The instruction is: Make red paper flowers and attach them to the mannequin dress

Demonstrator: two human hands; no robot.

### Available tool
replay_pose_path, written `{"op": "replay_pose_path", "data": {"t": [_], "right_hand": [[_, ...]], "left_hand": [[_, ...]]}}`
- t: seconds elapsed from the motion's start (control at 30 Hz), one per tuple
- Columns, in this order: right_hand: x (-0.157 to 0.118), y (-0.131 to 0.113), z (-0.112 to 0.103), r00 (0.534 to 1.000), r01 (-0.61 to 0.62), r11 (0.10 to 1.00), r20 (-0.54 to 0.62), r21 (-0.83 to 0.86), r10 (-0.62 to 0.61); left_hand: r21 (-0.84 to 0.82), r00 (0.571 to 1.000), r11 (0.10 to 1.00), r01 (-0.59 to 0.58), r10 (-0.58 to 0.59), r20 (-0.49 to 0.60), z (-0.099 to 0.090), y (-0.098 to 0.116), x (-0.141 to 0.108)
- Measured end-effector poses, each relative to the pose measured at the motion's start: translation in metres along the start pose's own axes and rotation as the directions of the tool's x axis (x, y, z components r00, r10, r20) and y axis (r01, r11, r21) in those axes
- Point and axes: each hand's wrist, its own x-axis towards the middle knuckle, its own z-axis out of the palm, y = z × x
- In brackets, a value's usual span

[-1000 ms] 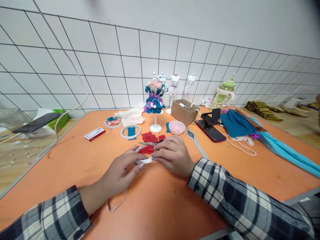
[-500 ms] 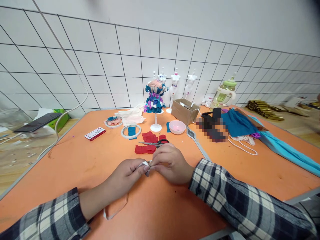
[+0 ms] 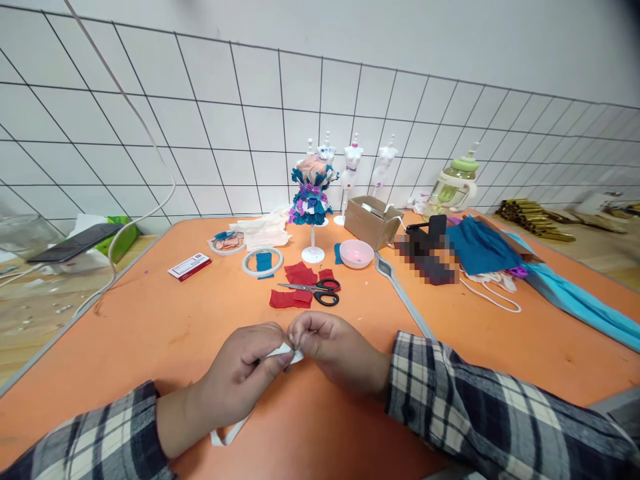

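Note:
Near the front centre of the orange table, my left hand (image 3: 243, 373) pinches a white strip (image 3: 231, 437), whose loose end hangs below the wrist. My right hand (image 3: 335, 347) meets it fingertip to fingertip, closed at the strip's folded white end; whether it grips the strip or something smaller is hidden. Just beyond the hands, black-handled scissors (image 3: 326, 292) lie over red fabric pieces (image 3: 287, 299). Behind them a small dress form stands in a ruffled teal, purple and peach dress (image 3: 310, 200). A pink bowl (image 3: 356, 254) sits to its right.
White rings (image 3: 245, 264) and a red-and-white box (image 3: 190, 267) lie left. Behind are a cardboard box (image 3: 370, 223) and white dress forms (image 3: 353, 163). Teal cloth (image 3: 480, 247), a bottle (image 3: 453, 187) and a grey strap (image 3: 405, 297) are right.
My right hand has drawn down and away from the scissors, whose handles now show fully. My left hand has shifted slightly down and left, and more of the white folded end shows.

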Motion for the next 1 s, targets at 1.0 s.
{"op": "replay_pose_path", "data": {"t": [1.0], "right_hand": [[0.026, -0.03, -0.094, 0.95, -0.11, 0.159, -0.151, -0.981, -0.274]], "left_hand": [[0.877, 0.967, 0.408, 0.253, -0.144, -0.211, -0.065, -0.081, 0.004]]}}
